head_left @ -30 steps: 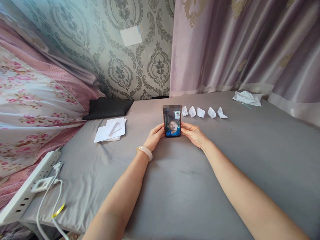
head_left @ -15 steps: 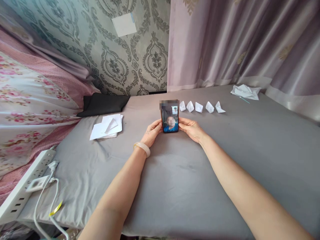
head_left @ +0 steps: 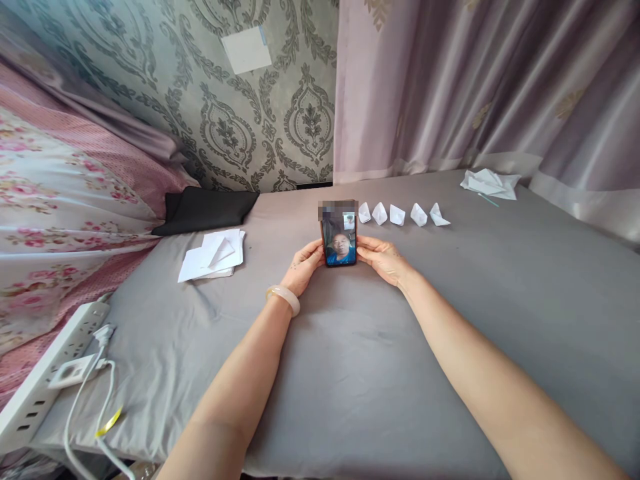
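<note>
A smartphone (head_left: pixel 341 243) stands upright in the middle of the view, its lit screen showing a person in a video call with a small inset picture. My left hand (head_left: pixel 303 265), with a pale bangle (head_left: pixel 283 299) on the wrist, grips the phone's left edge. The right edge is pinched by my right hand (head_left: pixel 382 257), thumb and fingers closed on it. Just behind and to the right of the phone, several small folded white paper shapes (head_left: pixel 397 215) sit in a row.
White paper sheets (head_left: pixel 213 257) and a black folded cloth (head_left: pixel 205 208) lie left on the grey bedsheet (head_left: pixel 380 373). More paper (head_left: pixel 489 184) with a thin light-blue stick rests at the far right. A power strip (head_left: pixel 55 367) with plugged-in cables lines the left edge. Curtains (head_left: pixel 430 87) hang behind.
The view has shifted very slightly. Both hands keep the same hold on the phone, and the picture of the person on its screen has changed a little.
</note>
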The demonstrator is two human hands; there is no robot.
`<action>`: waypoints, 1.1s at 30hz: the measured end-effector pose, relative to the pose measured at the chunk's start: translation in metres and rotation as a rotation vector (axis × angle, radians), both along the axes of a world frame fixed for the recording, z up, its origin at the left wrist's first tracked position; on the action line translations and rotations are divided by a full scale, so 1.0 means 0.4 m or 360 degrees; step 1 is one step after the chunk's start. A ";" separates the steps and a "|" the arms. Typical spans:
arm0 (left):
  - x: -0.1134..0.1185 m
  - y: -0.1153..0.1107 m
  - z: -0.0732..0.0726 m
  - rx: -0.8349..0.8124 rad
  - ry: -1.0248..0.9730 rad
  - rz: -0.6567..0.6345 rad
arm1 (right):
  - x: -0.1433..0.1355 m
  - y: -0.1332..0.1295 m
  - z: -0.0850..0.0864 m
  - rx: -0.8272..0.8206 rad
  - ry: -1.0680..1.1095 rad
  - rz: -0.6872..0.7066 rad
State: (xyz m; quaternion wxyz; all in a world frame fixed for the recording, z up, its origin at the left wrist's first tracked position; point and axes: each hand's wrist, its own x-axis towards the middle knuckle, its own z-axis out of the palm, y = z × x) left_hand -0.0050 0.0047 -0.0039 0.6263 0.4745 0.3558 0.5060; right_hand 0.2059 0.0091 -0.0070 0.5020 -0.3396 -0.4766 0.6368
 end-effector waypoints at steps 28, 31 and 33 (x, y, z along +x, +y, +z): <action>0.002 0.002 -0.007 -0.0028 -0.0013 -0.0014 | 0.008 -0.001 -0.004 0.0056 -0.0045 0.0009; 0.004 0.001 -0.005 -0.0021 -0.0003 -0.0020 | 0.009 -0.001 -0.002 0.0051 -0.0063 -0.0014; 0.004 -0.001 -0.004 -0.0007 -0.0008 -0.0019 | 0.008 -0.002 0.001 0.0053 -0.0070 -0.0014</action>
